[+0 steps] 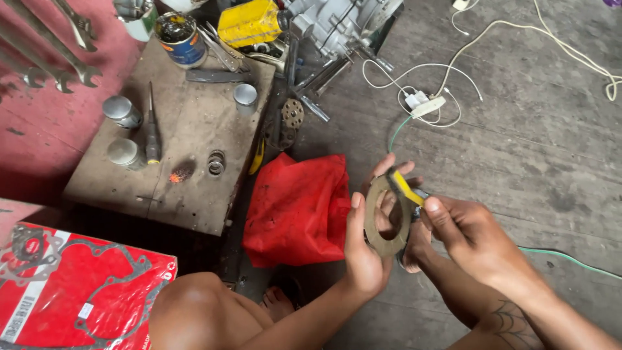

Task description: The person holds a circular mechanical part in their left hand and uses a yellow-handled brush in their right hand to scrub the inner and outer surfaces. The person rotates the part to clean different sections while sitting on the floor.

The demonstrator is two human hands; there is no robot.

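1. A flat, brownish metal ring disc [387, 217] is gripped by the left hand [366, 249] above the grey wooden floor [531, 149].
2. A yellow-handled tool [405, 187] is pinched against the disc by the right hand [466, 236], beside a red plastic bag [298, 207].

The left hand [366, 249] grips a flat brown ring [387, 215] at its lower edge, thumb along the rim, while the right hand [468, 236] presses a yellow-handled tool [405, 188] against the ring's upper edge. Just left of the hands a red bag [298, 207] lies on the grey plank floor [531, 149], and white wires [440, 97] trail across the boards beyond. A low wooden board [188, 129] carries metal cylinders [122, 111], a screwdriver [152, 133] and a tin [180, 39] at its far edge.
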